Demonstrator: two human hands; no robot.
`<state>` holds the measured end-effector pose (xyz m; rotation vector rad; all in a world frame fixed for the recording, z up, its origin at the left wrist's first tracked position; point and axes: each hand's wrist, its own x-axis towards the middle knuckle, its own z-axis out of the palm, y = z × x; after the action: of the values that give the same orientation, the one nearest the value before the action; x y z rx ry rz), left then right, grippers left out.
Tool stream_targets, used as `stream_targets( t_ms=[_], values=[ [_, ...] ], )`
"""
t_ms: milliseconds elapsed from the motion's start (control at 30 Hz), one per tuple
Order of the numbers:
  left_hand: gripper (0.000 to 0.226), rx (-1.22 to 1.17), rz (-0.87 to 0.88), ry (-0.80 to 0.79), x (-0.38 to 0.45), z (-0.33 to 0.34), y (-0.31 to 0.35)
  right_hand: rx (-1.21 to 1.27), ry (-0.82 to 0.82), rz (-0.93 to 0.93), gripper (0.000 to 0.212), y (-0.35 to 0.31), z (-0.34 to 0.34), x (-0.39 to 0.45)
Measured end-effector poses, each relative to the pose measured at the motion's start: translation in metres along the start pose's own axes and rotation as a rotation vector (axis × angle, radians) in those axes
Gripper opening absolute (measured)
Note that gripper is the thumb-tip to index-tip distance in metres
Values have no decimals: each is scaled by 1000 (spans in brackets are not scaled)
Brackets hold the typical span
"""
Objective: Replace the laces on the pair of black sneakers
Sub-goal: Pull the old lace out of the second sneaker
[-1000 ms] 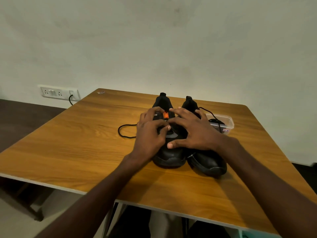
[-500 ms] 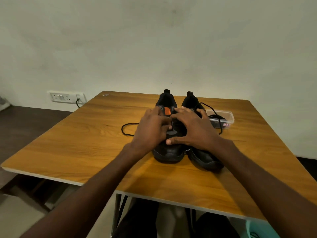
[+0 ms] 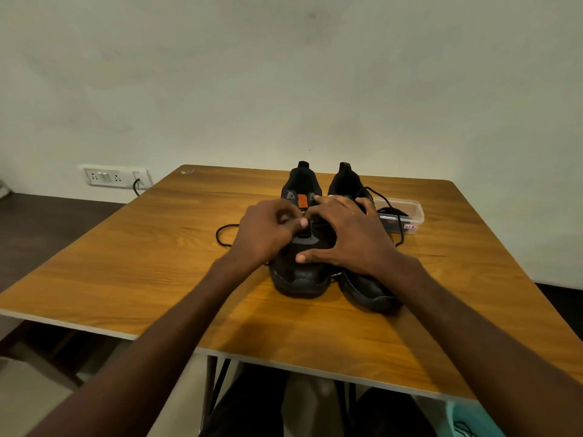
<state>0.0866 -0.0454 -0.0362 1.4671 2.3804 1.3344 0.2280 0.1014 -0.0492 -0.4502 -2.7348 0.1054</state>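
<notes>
Left hand (image 3: 268, 230) pinches black lace (image 3: 224, 235) over left sneaker (image 3: 299, 266); right hand (image 3: 350, 234) spread flat, relaxed, across both sneakers on tabletop (image 3: 157, 263).

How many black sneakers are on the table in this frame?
2. The left sneaker stands mid-table under both hands, the left hand and the right hand. The right sneaker stands beside it, near the plastic container. None seems hidden.
</notes>
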Motion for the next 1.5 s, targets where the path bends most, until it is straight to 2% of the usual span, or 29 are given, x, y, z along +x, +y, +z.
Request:
stream_targets(
  t_ms=[67, 100, 133, 167, 200, 267, 300, 333, 367, 433, 500, 567, 600, 633, 667, 767, 800, 833, 900, 967, 1000, 1100, 1200, 1233, 1267, 1367, 1400, 1433, 1500],
  values=[
    [8, 244, 72, -37, 5, -1, 2, -3, 0, 6, 98, -1, 0, 1],
    [3, 304, 93, -28, 6, -1, 4, -3, 1, 8, 97, -1, -1, 1],
    [8, 307, 103, -11, 6, -1, 6, -3, 2, 10, 98, -1, -1, 1],
    [12, 213, 76, 5, 7, 0, 7, -2, 5, 10, 99, -1, -1, 0],
    [15, 21, -13, 26, 7, -1, 9, 1, 6, 10, 101, -1, -1, -1],
    [20, -517, -267, 60, 6, -5, 17, 4, 7, 10, 103, -2, -1, -3],
    [20, -701, -346, 61, 5, -6, 19, 7, 8, 12, 102, -2, -2, -3],
    [17, -758, -368, 60, 5, -7, 18, 8, 8, 12, 101, -2, -1, -3],
    [12, -675, -322, 58, 7, -9, 15, 5, 10, 12, 101, -2, -1, -3],
    [3, -274, -108, 24, 9, -12, 10, -3, 5, 15, 103, -2, -1, -2],
    [7, 118, 54, -42, 10, -13, 7, 3, 2, 27, 104, -2, -1, 0],
    [10, 339, 94, -68, 11, -10, 5, 13, 1, 34, 106, -3, -2, 1],
    [12, 365, 104, -56, 10, -8, 5, 16, -1, 35, 107, -3, -2, 1],
    [13, 291, 94, -20, 12, -7, 5, 18, -2, 35, 107, -3, -2, 0],
    [14, 119, 49, 33, 13, -9, 9, 19, -2, 32, 107, -3, -2, 0],
    [24, -685, -162, 127, 16, -24, 23, 43, -7, 36, 103, -3, -3, -1],
    [25, -767, -170, 133, 17, -27, 23, 48, -10, 37, 101, -3, -3, -1],
    [23, -698, -146, 128, 17, -28, 23, 47, -10, 38, 101, -3, -3, 0],
    [13, -329, -34, 93, 16, -23, 15, 32, -4, 38, 102, -4, -2, 1],
    [2, 38, 68, -26, 15, -14, 4, 14, -4, 43, 104, -3, -2, 2],
    [4, 170, 115, -82, 14, -10, -2, 3, -4, 41, 104, -3, -1, 2],
    [6, 296, 225, -66, 8, -8, -9, -4, -4, 39, 103, -4, 0, 2],
    [3, 488, 224, 5, 12, -9, 0, -1, 1, 36, 104, -4, -1, 0],
    [6, 446, 175, 65, 14, -11, 5, 1, 5, 34, 105, -4, -1, 0],
    [8, 277, 101, 123, 16, -16, 10, 8, 9, 34, 106, -5, -2, -1],
    [22, -614, -88, 245, 25, -39, 25, 20, 10, 40, 106, -7, -5, -1],
    [24, -728, -96, 244, 27, -41, 25, 8, 8, 41, 107, -7, -4, -1],
    [23, -679, -81, 225, 28, -42, 26, -7, 13, 43, 107, -7, -3, 0],
    [15, -322, 4, 135, 28, -32, 22, -26, 29, 47, 107, -7, -2, 0]
  ],
)
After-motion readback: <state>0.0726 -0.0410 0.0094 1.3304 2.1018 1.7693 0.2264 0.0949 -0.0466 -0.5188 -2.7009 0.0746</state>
